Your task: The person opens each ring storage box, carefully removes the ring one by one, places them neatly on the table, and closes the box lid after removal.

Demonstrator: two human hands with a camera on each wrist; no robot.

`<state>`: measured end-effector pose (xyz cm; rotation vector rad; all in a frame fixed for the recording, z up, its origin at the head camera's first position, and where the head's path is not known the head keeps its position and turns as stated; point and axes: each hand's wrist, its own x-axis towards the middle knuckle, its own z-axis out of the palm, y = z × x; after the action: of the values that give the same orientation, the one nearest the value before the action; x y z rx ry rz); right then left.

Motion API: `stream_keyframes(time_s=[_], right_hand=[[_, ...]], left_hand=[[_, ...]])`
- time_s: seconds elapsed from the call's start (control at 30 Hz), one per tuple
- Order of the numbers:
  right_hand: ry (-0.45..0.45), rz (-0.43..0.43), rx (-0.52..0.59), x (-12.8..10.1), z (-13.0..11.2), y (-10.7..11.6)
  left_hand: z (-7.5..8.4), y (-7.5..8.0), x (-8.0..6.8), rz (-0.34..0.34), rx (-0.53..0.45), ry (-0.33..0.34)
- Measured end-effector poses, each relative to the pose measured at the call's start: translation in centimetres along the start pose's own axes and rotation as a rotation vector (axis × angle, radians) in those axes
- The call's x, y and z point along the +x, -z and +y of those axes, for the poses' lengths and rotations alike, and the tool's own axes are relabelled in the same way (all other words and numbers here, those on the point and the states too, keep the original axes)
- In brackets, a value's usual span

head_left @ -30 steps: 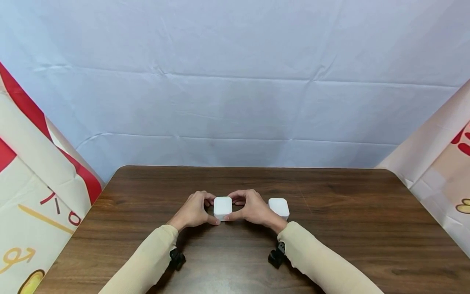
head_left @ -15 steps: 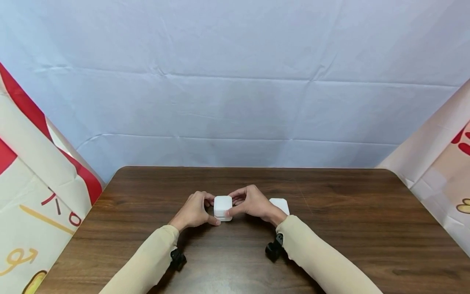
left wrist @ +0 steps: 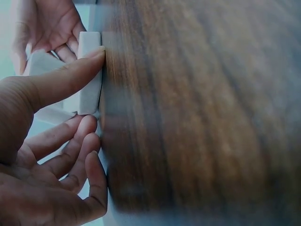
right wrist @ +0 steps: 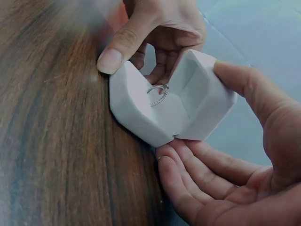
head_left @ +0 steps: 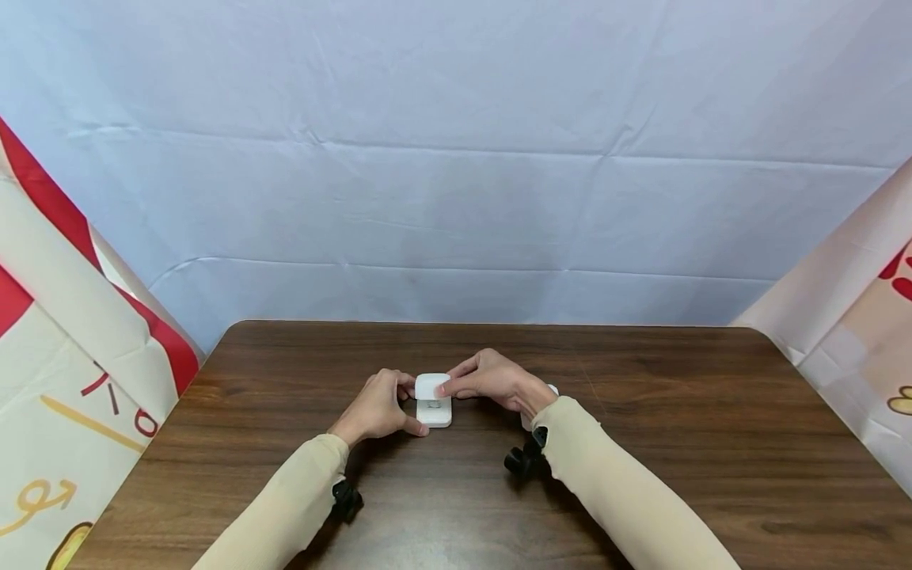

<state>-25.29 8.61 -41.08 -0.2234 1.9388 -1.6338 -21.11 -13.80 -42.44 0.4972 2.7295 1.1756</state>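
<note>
A white ring box [head_left: 434, 416] stands on the table with its lid [right wrist: 211, 101] tilted up, hinge side away from the person. Inside, a silver-coloured ring [right wrist: 163, 98] with small stones stands upright in the pale lining. My left hand [head_left: 379, 408] grips the base from the left, thumb at the front corner and fingers behind. From the right, my right hand [head_left: 499, 382] pinches the lid, thumb on its front face, its other fingers low by the hinge side. A second white box [head_left: 526, 421] is mostly hidden behind the right wrist.
The brown wood-grain table [head_left: 677, 412] reaches back to a pale hanging cloth [head_left: 456, 206]. Printed cloths hang at the left [head_left: 85, 380] and right. Small black cameras [head_left: 347, 500] are strapped to both wrists, below the cream sleeves [head_left: 274, 507].
The right hand has raised the front of the lid and swung it back, so the ring box now stands open. The right forearm has shifted left, covering more of the second box. The left hand stays put.
</note>
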Motion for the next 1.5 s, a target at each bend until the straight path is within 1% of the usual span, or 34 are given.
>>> stream_keyframes(time_s=[0.2,0.37,0.53,0.7,0.93,1.1,1.2,1.37,1.5], right_hand=[[-0.013,-0.002,0.036,0.3,0.0,0.0],[-0.014,0.024,0.035,0.3,0.1,-0.3],[0.002,0.072,0.025,-0.1,0.2,-0.5],[0.030,0.156,-0.053,-0.6,0.2,-0.6],[0.113,0.280,-0.259,-2.1,-0.1,-0.8],[0.203,0.296,-0.350,-3.2,-0.2,-1.1],[0.244,0.299,-0.390,-3.5,-0.1,-1.2],[0.265,0.316,-0.440,-3.6,0.1,-1.4],[0.271,0.326,-0.461,-3.7,0.2,-1.5]], left_hand=[[0.0,-0.2,0.0,0.015,-0.007,0.035],[-0.1,-0.5,0.0,0.014,-0.017,0.065],[-0.1,-0.5,0.0,0.023,-0.024,0.069],[0.0,-0.4,0.0,0.030,-0.029,0.068],[0.3,-0.3,-0.1,0.023,-0.028,0.090],[0.5,-0.2,-0.1,0.028,-0.019,0.108],[0.6,-0.2,-0.2,0.031,-0.008,0.108],[0.8,0.1,-0.4,0.029,-0.004,0.109],[1.0,0.4,-0.8,0.040,-0.006,0.119]])
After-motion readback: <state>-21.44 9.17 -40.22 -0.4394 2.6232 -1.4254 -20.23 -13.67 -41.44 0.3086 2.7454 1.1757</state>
